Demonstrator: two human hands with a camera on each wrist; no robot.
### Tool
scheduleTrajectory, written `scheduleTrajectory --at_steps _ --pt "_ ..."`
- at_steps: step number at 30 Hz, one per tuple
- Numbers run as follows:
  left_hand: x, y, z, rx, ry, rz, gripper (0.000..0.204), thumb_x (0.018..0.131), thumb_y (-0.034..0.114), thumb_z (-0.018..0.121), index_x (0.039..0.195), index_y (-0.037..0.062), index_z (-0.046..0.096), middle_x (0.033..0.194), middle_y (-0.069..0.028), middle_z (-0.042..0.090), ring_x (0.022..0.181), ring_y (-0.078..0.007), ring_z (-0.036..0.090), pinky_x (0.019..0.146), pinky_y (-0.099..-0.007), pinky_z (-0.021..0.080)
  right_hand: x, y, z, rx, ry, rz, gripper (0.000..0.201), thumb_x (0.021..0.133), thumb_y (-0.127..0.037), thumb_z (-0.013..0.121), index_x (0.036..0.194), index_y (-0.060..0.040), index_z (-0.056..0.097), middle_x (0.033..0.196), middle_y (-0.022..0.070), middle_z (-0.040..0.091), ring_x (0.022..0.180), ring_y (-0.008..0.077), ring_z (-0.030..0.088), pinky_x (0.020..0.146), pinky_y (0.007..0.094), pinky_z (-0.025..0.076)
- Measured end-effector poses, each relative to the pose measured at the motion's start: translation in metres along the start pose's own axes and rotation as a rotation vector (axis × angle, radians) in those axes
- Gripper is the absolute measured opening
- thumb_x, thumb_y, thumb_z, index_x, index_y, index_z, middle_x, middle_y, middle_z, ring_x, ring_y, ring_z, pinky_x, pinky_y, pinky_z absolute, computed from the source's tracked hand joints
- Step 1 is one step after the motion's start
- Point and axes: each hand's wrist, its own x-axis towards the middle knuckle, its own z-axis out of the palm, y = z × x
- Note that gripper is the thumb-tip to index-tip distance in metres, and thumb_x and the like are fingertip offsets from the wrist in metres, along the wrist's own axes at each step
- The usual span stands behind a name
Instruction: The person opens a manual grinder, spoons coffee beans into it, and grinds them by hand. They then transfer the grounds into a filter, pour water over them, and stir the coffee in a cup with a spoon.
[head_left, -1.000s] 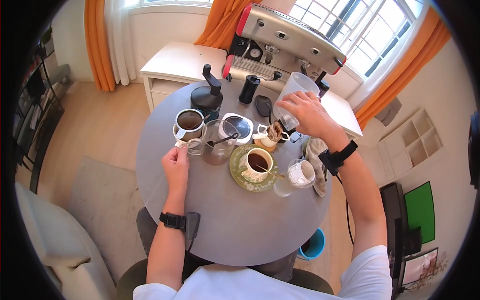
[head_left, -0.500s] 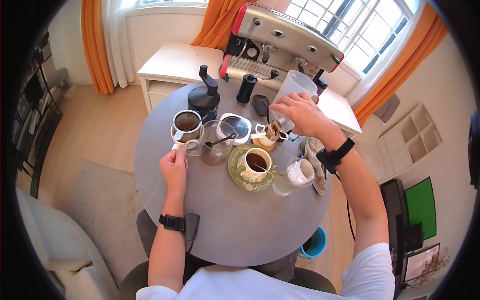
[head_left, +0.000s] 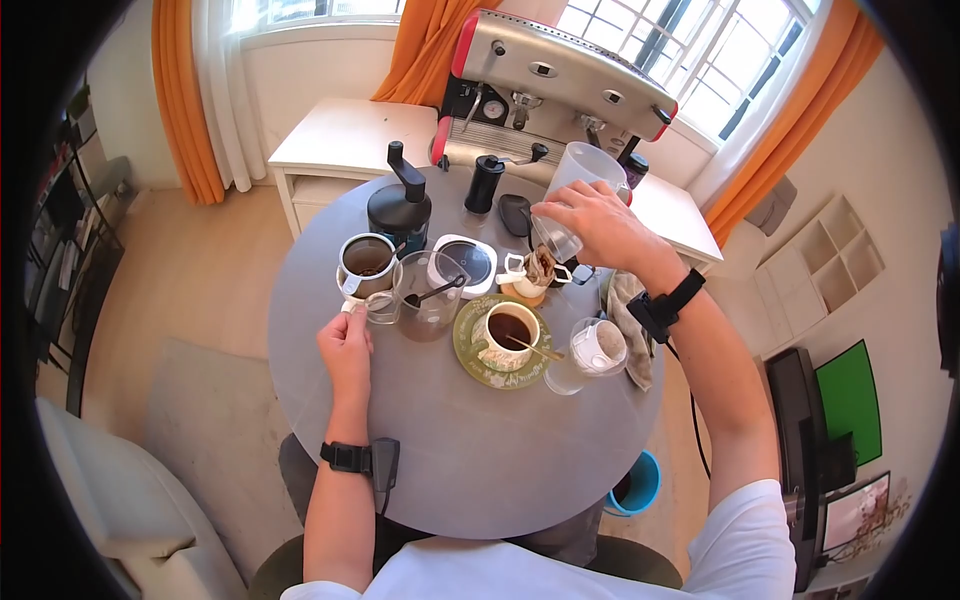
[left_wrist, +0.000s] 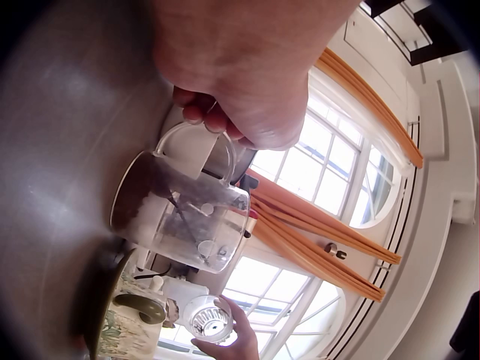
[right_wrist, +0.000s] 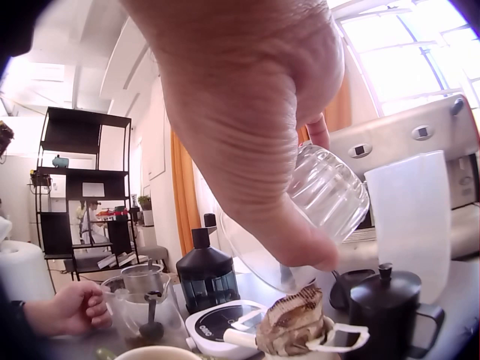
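Observation:
In the head view my left hand point(head_left: 345, 352) pinches the pale handle of a mug of dark liquid point(head_left: 368, 256). A clear glass jug point(head_left: 432, 312) with a black spoon in it stands just right of that mug. My right hand point(head_left: 605, 235) grips a ribbed clear glass point(right_wrist: 330, 191), tilted over a brown-stained paper filter point(right_wrist: 294, 321) in a small white holder. Whether liquid flows from the glass, I cannot tell. Nearer me, a patterned cup point(head_left: 508, 335) of dark liquid with a gold spoon rests on a green saucer point(head_left: 472, 362).
Behind stand a black-topped grinder point(head_left: 400, 208), a slim hand grinder point(head_left: 485, 183), a white scale point(head_left: 465, 265) and a tall frosted container point(head_left: 585, 165). At the right are a glass with a white filter cup point(head_left: 598, 345) and a cloth point(head_left: 628, 320). An espresso machine point(head_left: 565, 80) stands beyond the table.
The head view has shifted slightly, so the table's things sit a little lower and further left. Both hands keep their holds, with the right hand still above the paper filter.

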Motion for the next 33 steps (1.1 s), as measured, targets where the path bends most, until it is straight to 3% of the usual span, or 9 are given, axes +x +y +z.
scheduleTrajectory --at_steps 6,10,12,17,19,22,23,26,33 --pt "0.002 -0.002 -0.002 0.039 0.001 0.002 0.048 0.105 0.022 0.068 0.063 0.0082 0.051 0.056 0.0025 0.051 0.049 -0.0056 0.042 0.048 -0.0267 0.028 0.000 0.005 0.003 0.002 0.045 -0.035 0.079 0.063 0.003 0.084 0.137 -0.0171 0.066 0.131 0.0027 0.067 0.127 0.0248 0.059 0.104 0.0423 0.045" --pt "0.001 -0.005 0.000 -0.018 -0.004 -0.005 0.048 0.105 0.022 0.068 0.063 0.0083 0.051 0.056 0.0025 0.051 0.049 -0.0058 0.042 0.048 -0.0268 0.028 -0.001 0.005 -0.002 0.009 0.077 -0.010 0.080 0.063 0.002 0.085 0.138 -0.0169 0.065 0.132 0.0030 0.066 0.128 0.0248 0.059 0.105 0.0429 0.044" --pt "0.000 0.000 0.001 -0.009 -0.010 -0.019 0.048 0.105 0.022 0.068 0.063 0.0084 0.051 0.056 0.0025 0.051 0.049 -0.0057 0.042 0.048 -0.0268 0.028 0.001 0.001 0.002 -0.023 -0.032 -0.026 0.080 0.064 0.001 0.086 0.139 -0.0172 0.064 0.132 0.0026 0.066 0.128 0.0246 0.058 0.105 0.0436 0.044" --pt "0.000 -0.003 -0.002 0.002 -0.009 -0.011 0.048 0.105 0.022 0.068 0.063 0.0087 0.051 0.056 0.0026 0.051 0.049 -0.0056 0.041 0.049 -0.0267 0.027 0.000 0.003 0.007 0.001 0.072 -0.018 0.080 0.065 0.002 0.085 0.139 -0.0184 0.065 0.131 0.0025 0.066 0.128 0.0246 0.058 0.104 0.0426 0.044" --pt "0.002 -0.003 0.000 0.028 -0.022 0.006 0.048 0.105 0.022 0.069 0.062 0.0088 0.051 0.057 0.0026 0.051 0.049 -0.0057 0.041 0.049 -0.0267 0.027 0.003 0.002 0.008 -0.033 -0.041 -0.046 0.079 0.065 0.003 0.084 0.139 -0.0179 0.066 0.131 0.0028 0.066 0.128 0.0243 0.059 0.103 0.0425 0.044" --pt "0.000 -0.003 -0.001 0.014 -0.002 -0.044 0.048 0.105 0.023 0.069 0.062 0.0090 0.051 0.056 0.0025 0.050 0.049 -0.0060 0.040 0.049 -0.0268 0.027 0.001 0.004 0.000 -0.025 0.047 -0.020 0.078 0.066 0.003 0.083 0.140 -0.0177 0.066 0.131 0.0026 0.066 0.128 0.0245 0.059 0.102 0.0423 0.044" --pt "-0.001 0.000 0.001 0.000 0.013 -0.043 0.048 0.104 0.023 0.069 0.062 0.0091 0.050 0.056 0.0024 0.050 0.049 -0.0061 0.040 0.049 -0.0268 0.027 0.000 0.004 -0.004 -0.008 0.018 0.017 0.082 0.066 0.004 0.083 0.142 -0.0187 0.063 0.135 0.0026 0.065 0.130 0.0256 0.057 0.109 0.0434 0.043" --pt "-0.002 0.000 0.001 -0.003 0.012 -0.047 0.048 0.104 0.022 0.069 0.062 0.0092 0.050 0.056 0.0022 0.050 0.049 -0.0063 0.041 0.049 -0.0267 0.027 0.000 0.002 -0.001 -0.017 -0.044 -0.016 0.081 0.066 0.003 0.083 0.142 -0.0191 0.063 0.134 0.0030 0.065 0.130 0.0259 0.057 0.109 0.0434 0.043" --pt "-0.001 0.001 0.002 -0.002 0.014 -0.044 0.048 0.104 0.021 0.069 0.062 0.0091 0.050 0.056 0.0020 0.049 0.049 -0.0060 0.041 0.049 -0.0266 0.026 -0.002 0.003 0.003 -0.034 0.012 -0.009 0.082 0.065 0.003 0.084 0.142 -0.0195 0.063 0.134 0.0029 0.065 0.130 0.0262 0.058 0.107 0.0432 0.043"
